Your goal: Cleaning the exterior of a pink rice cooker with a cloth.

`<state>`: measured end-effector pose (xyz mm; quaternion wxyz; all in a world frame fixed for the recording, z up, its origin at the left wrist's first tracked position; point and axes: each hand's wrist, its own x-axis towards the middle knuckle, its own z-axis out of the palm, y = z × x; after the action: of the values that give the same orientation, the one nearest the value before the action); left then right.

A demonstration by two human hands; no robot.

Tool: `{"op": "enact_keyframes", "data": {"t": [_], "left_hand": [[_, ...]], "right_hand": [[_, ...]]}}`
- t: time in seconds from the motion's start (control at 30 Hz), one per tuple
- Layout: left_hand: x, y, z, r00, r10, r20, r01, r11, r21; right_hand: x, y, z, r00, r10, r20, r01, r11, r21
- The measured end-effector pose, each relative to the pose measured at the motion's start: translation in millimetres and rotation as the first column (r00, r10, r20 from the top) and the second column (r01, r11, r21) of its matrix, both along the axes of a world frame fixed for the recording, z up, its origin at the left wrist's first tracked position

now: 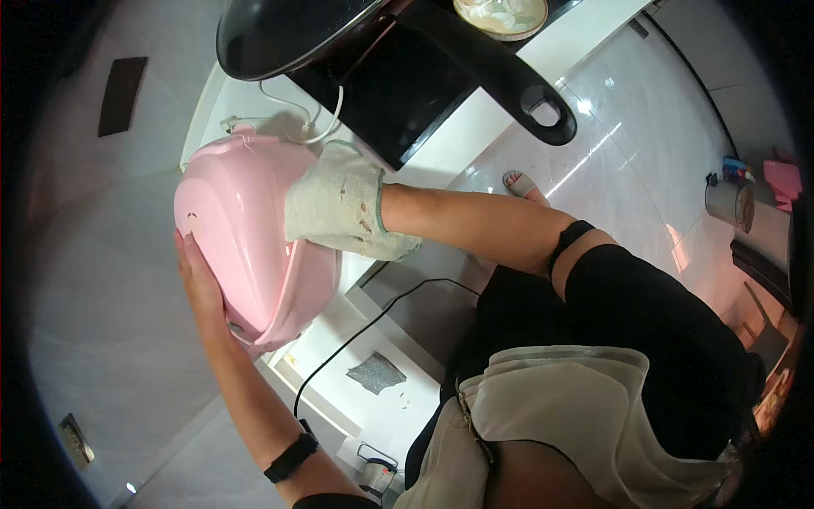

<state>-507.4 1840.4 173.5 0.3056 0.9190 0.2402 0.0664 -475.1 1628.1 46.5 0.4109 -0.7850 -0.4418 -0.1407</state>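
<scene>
A pink rice cooker [235, 184] with its lid down stands on the white counter [213, 108]. Against its left side lies my left hand [202, 280], bare, with the fingertips on the lid's edge. Over my right hand [393, 207] hangs a pale cloth [331, 197] with a green hem and brown stains. The cloth presses on the cooker's right side near the lid seam, and it hides my right fingers. Behind the cooker runs a white power cord [334, 121] with a plug.
A black frying pan [286, 38] rests on a black cooktop [407, 83], its handle [509, 83] jutting past the counter's edge. Beyond is a bowl [505, 19] of pale pieces. A black cord [356, 334] crosses above a white surface [381, 407]. A bin [728, 203] stands far right.
</scene>
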Motion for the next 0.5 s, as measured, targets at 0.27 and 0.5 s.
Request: {"op": "enact_keyframes", "data": {"t": [0.27,0.5], "left_hand": [[2,-6,2,0.999,-0.049,-0.024,0.05,0.997,0.056],[0,17,-3,0.998,-0.051,0.023,0.05,0.999,0.013]], "right_hand": [[-8,10,-28,0.829,0.107,-0.549,0.012,0.978,0.207],[-9,-17,41,0.971,-0.053,-0.233,0.043,0.998,-0.05]]}}
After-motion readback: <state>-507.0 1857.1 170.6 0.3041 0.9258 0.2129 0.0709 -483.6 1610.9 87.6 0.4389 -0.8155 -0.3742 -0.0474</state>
